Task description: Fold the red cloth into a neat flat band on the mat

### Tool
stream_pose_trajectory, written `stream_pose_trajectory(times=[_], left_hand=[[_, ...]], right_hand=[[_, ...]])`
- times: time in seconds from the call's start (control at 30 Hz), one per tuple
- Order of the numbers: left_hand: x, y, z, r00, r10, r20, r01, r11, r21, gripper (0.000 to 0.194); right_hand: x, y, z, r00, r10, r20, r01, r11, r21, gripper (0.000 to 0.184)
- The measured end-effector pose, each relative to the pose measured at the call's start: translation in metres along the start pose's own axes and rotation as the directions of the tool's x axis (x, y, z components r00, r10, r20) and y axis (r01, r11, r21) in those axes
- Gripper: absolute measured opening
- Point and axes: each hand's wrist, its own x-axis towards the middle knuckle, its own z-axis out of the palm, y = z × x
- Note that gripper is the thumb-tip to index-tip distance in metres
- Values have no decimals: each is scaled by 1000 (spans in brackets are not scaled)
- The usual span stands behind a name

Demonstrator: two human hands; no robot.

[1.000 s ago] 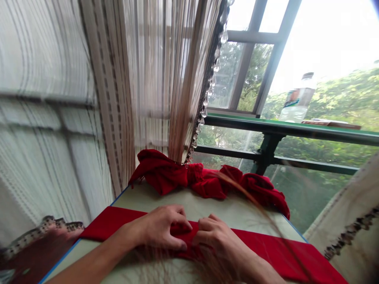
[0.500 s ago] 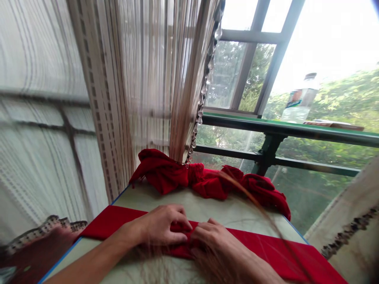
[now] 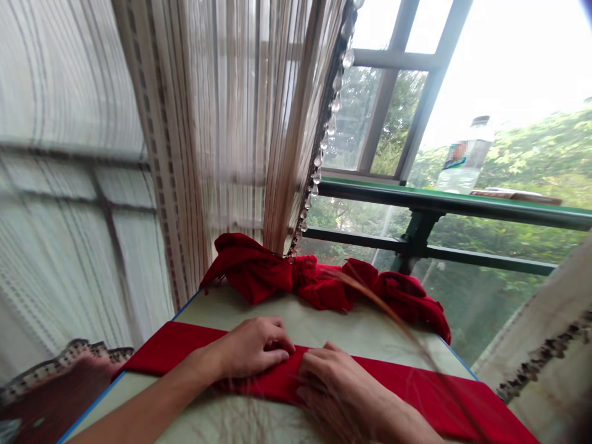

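A long red cloth strip (image 3: 416, 394) lies folded across a pale green table (image 3: 333, 330) with a blue edge. My left hand (image 3: 252, 348) rests on the strip's middle, fingers curled and pressed down on the fabric. My right hand (image 3: 330, 385) lies right beside it on the same strip, fingers bent and pressing the cloth, slightly blurred. The two hands nearly touch. A crumpled heap of red cloth (image 3: 319, 283) sits at the table's far edge, apart from both hands.
A striped sheer curtain (image 3: 222, 135) with a beaded hem hangs behind the table at left. A green window rail (image 3: 453, 206) carries a plastic bottle (image 3: 465, 163). Another patterned curtain edge (image 3: 541, 357) hangs at the right. Loose hair strands cross the view.
My left hand's fingers have flattened a little onto the strip and my right hand has slid slightly toward me along it. The cloth heap has not moved.
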Motion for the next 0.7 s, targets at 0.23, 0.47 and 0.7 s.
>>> stream_pose_trajectory(times=[0.23,0.47,0.7], left_hand=[[-1,-2,1,1000,15,-18,-15,1000,-12,21],[-3,-3,2,999,29,-39,-30,999,-15,22],[-3,-1,2,999,19,-28,-19,1000,-14,21]], right_hand=[[-1,1,3,1000,-1,-3,1,1000,7,10],[-3,-5,0,1000,3,-18,-3,1000,17,13],[-5,-6,0,1000,-14,-15,14,1000,8,12]])
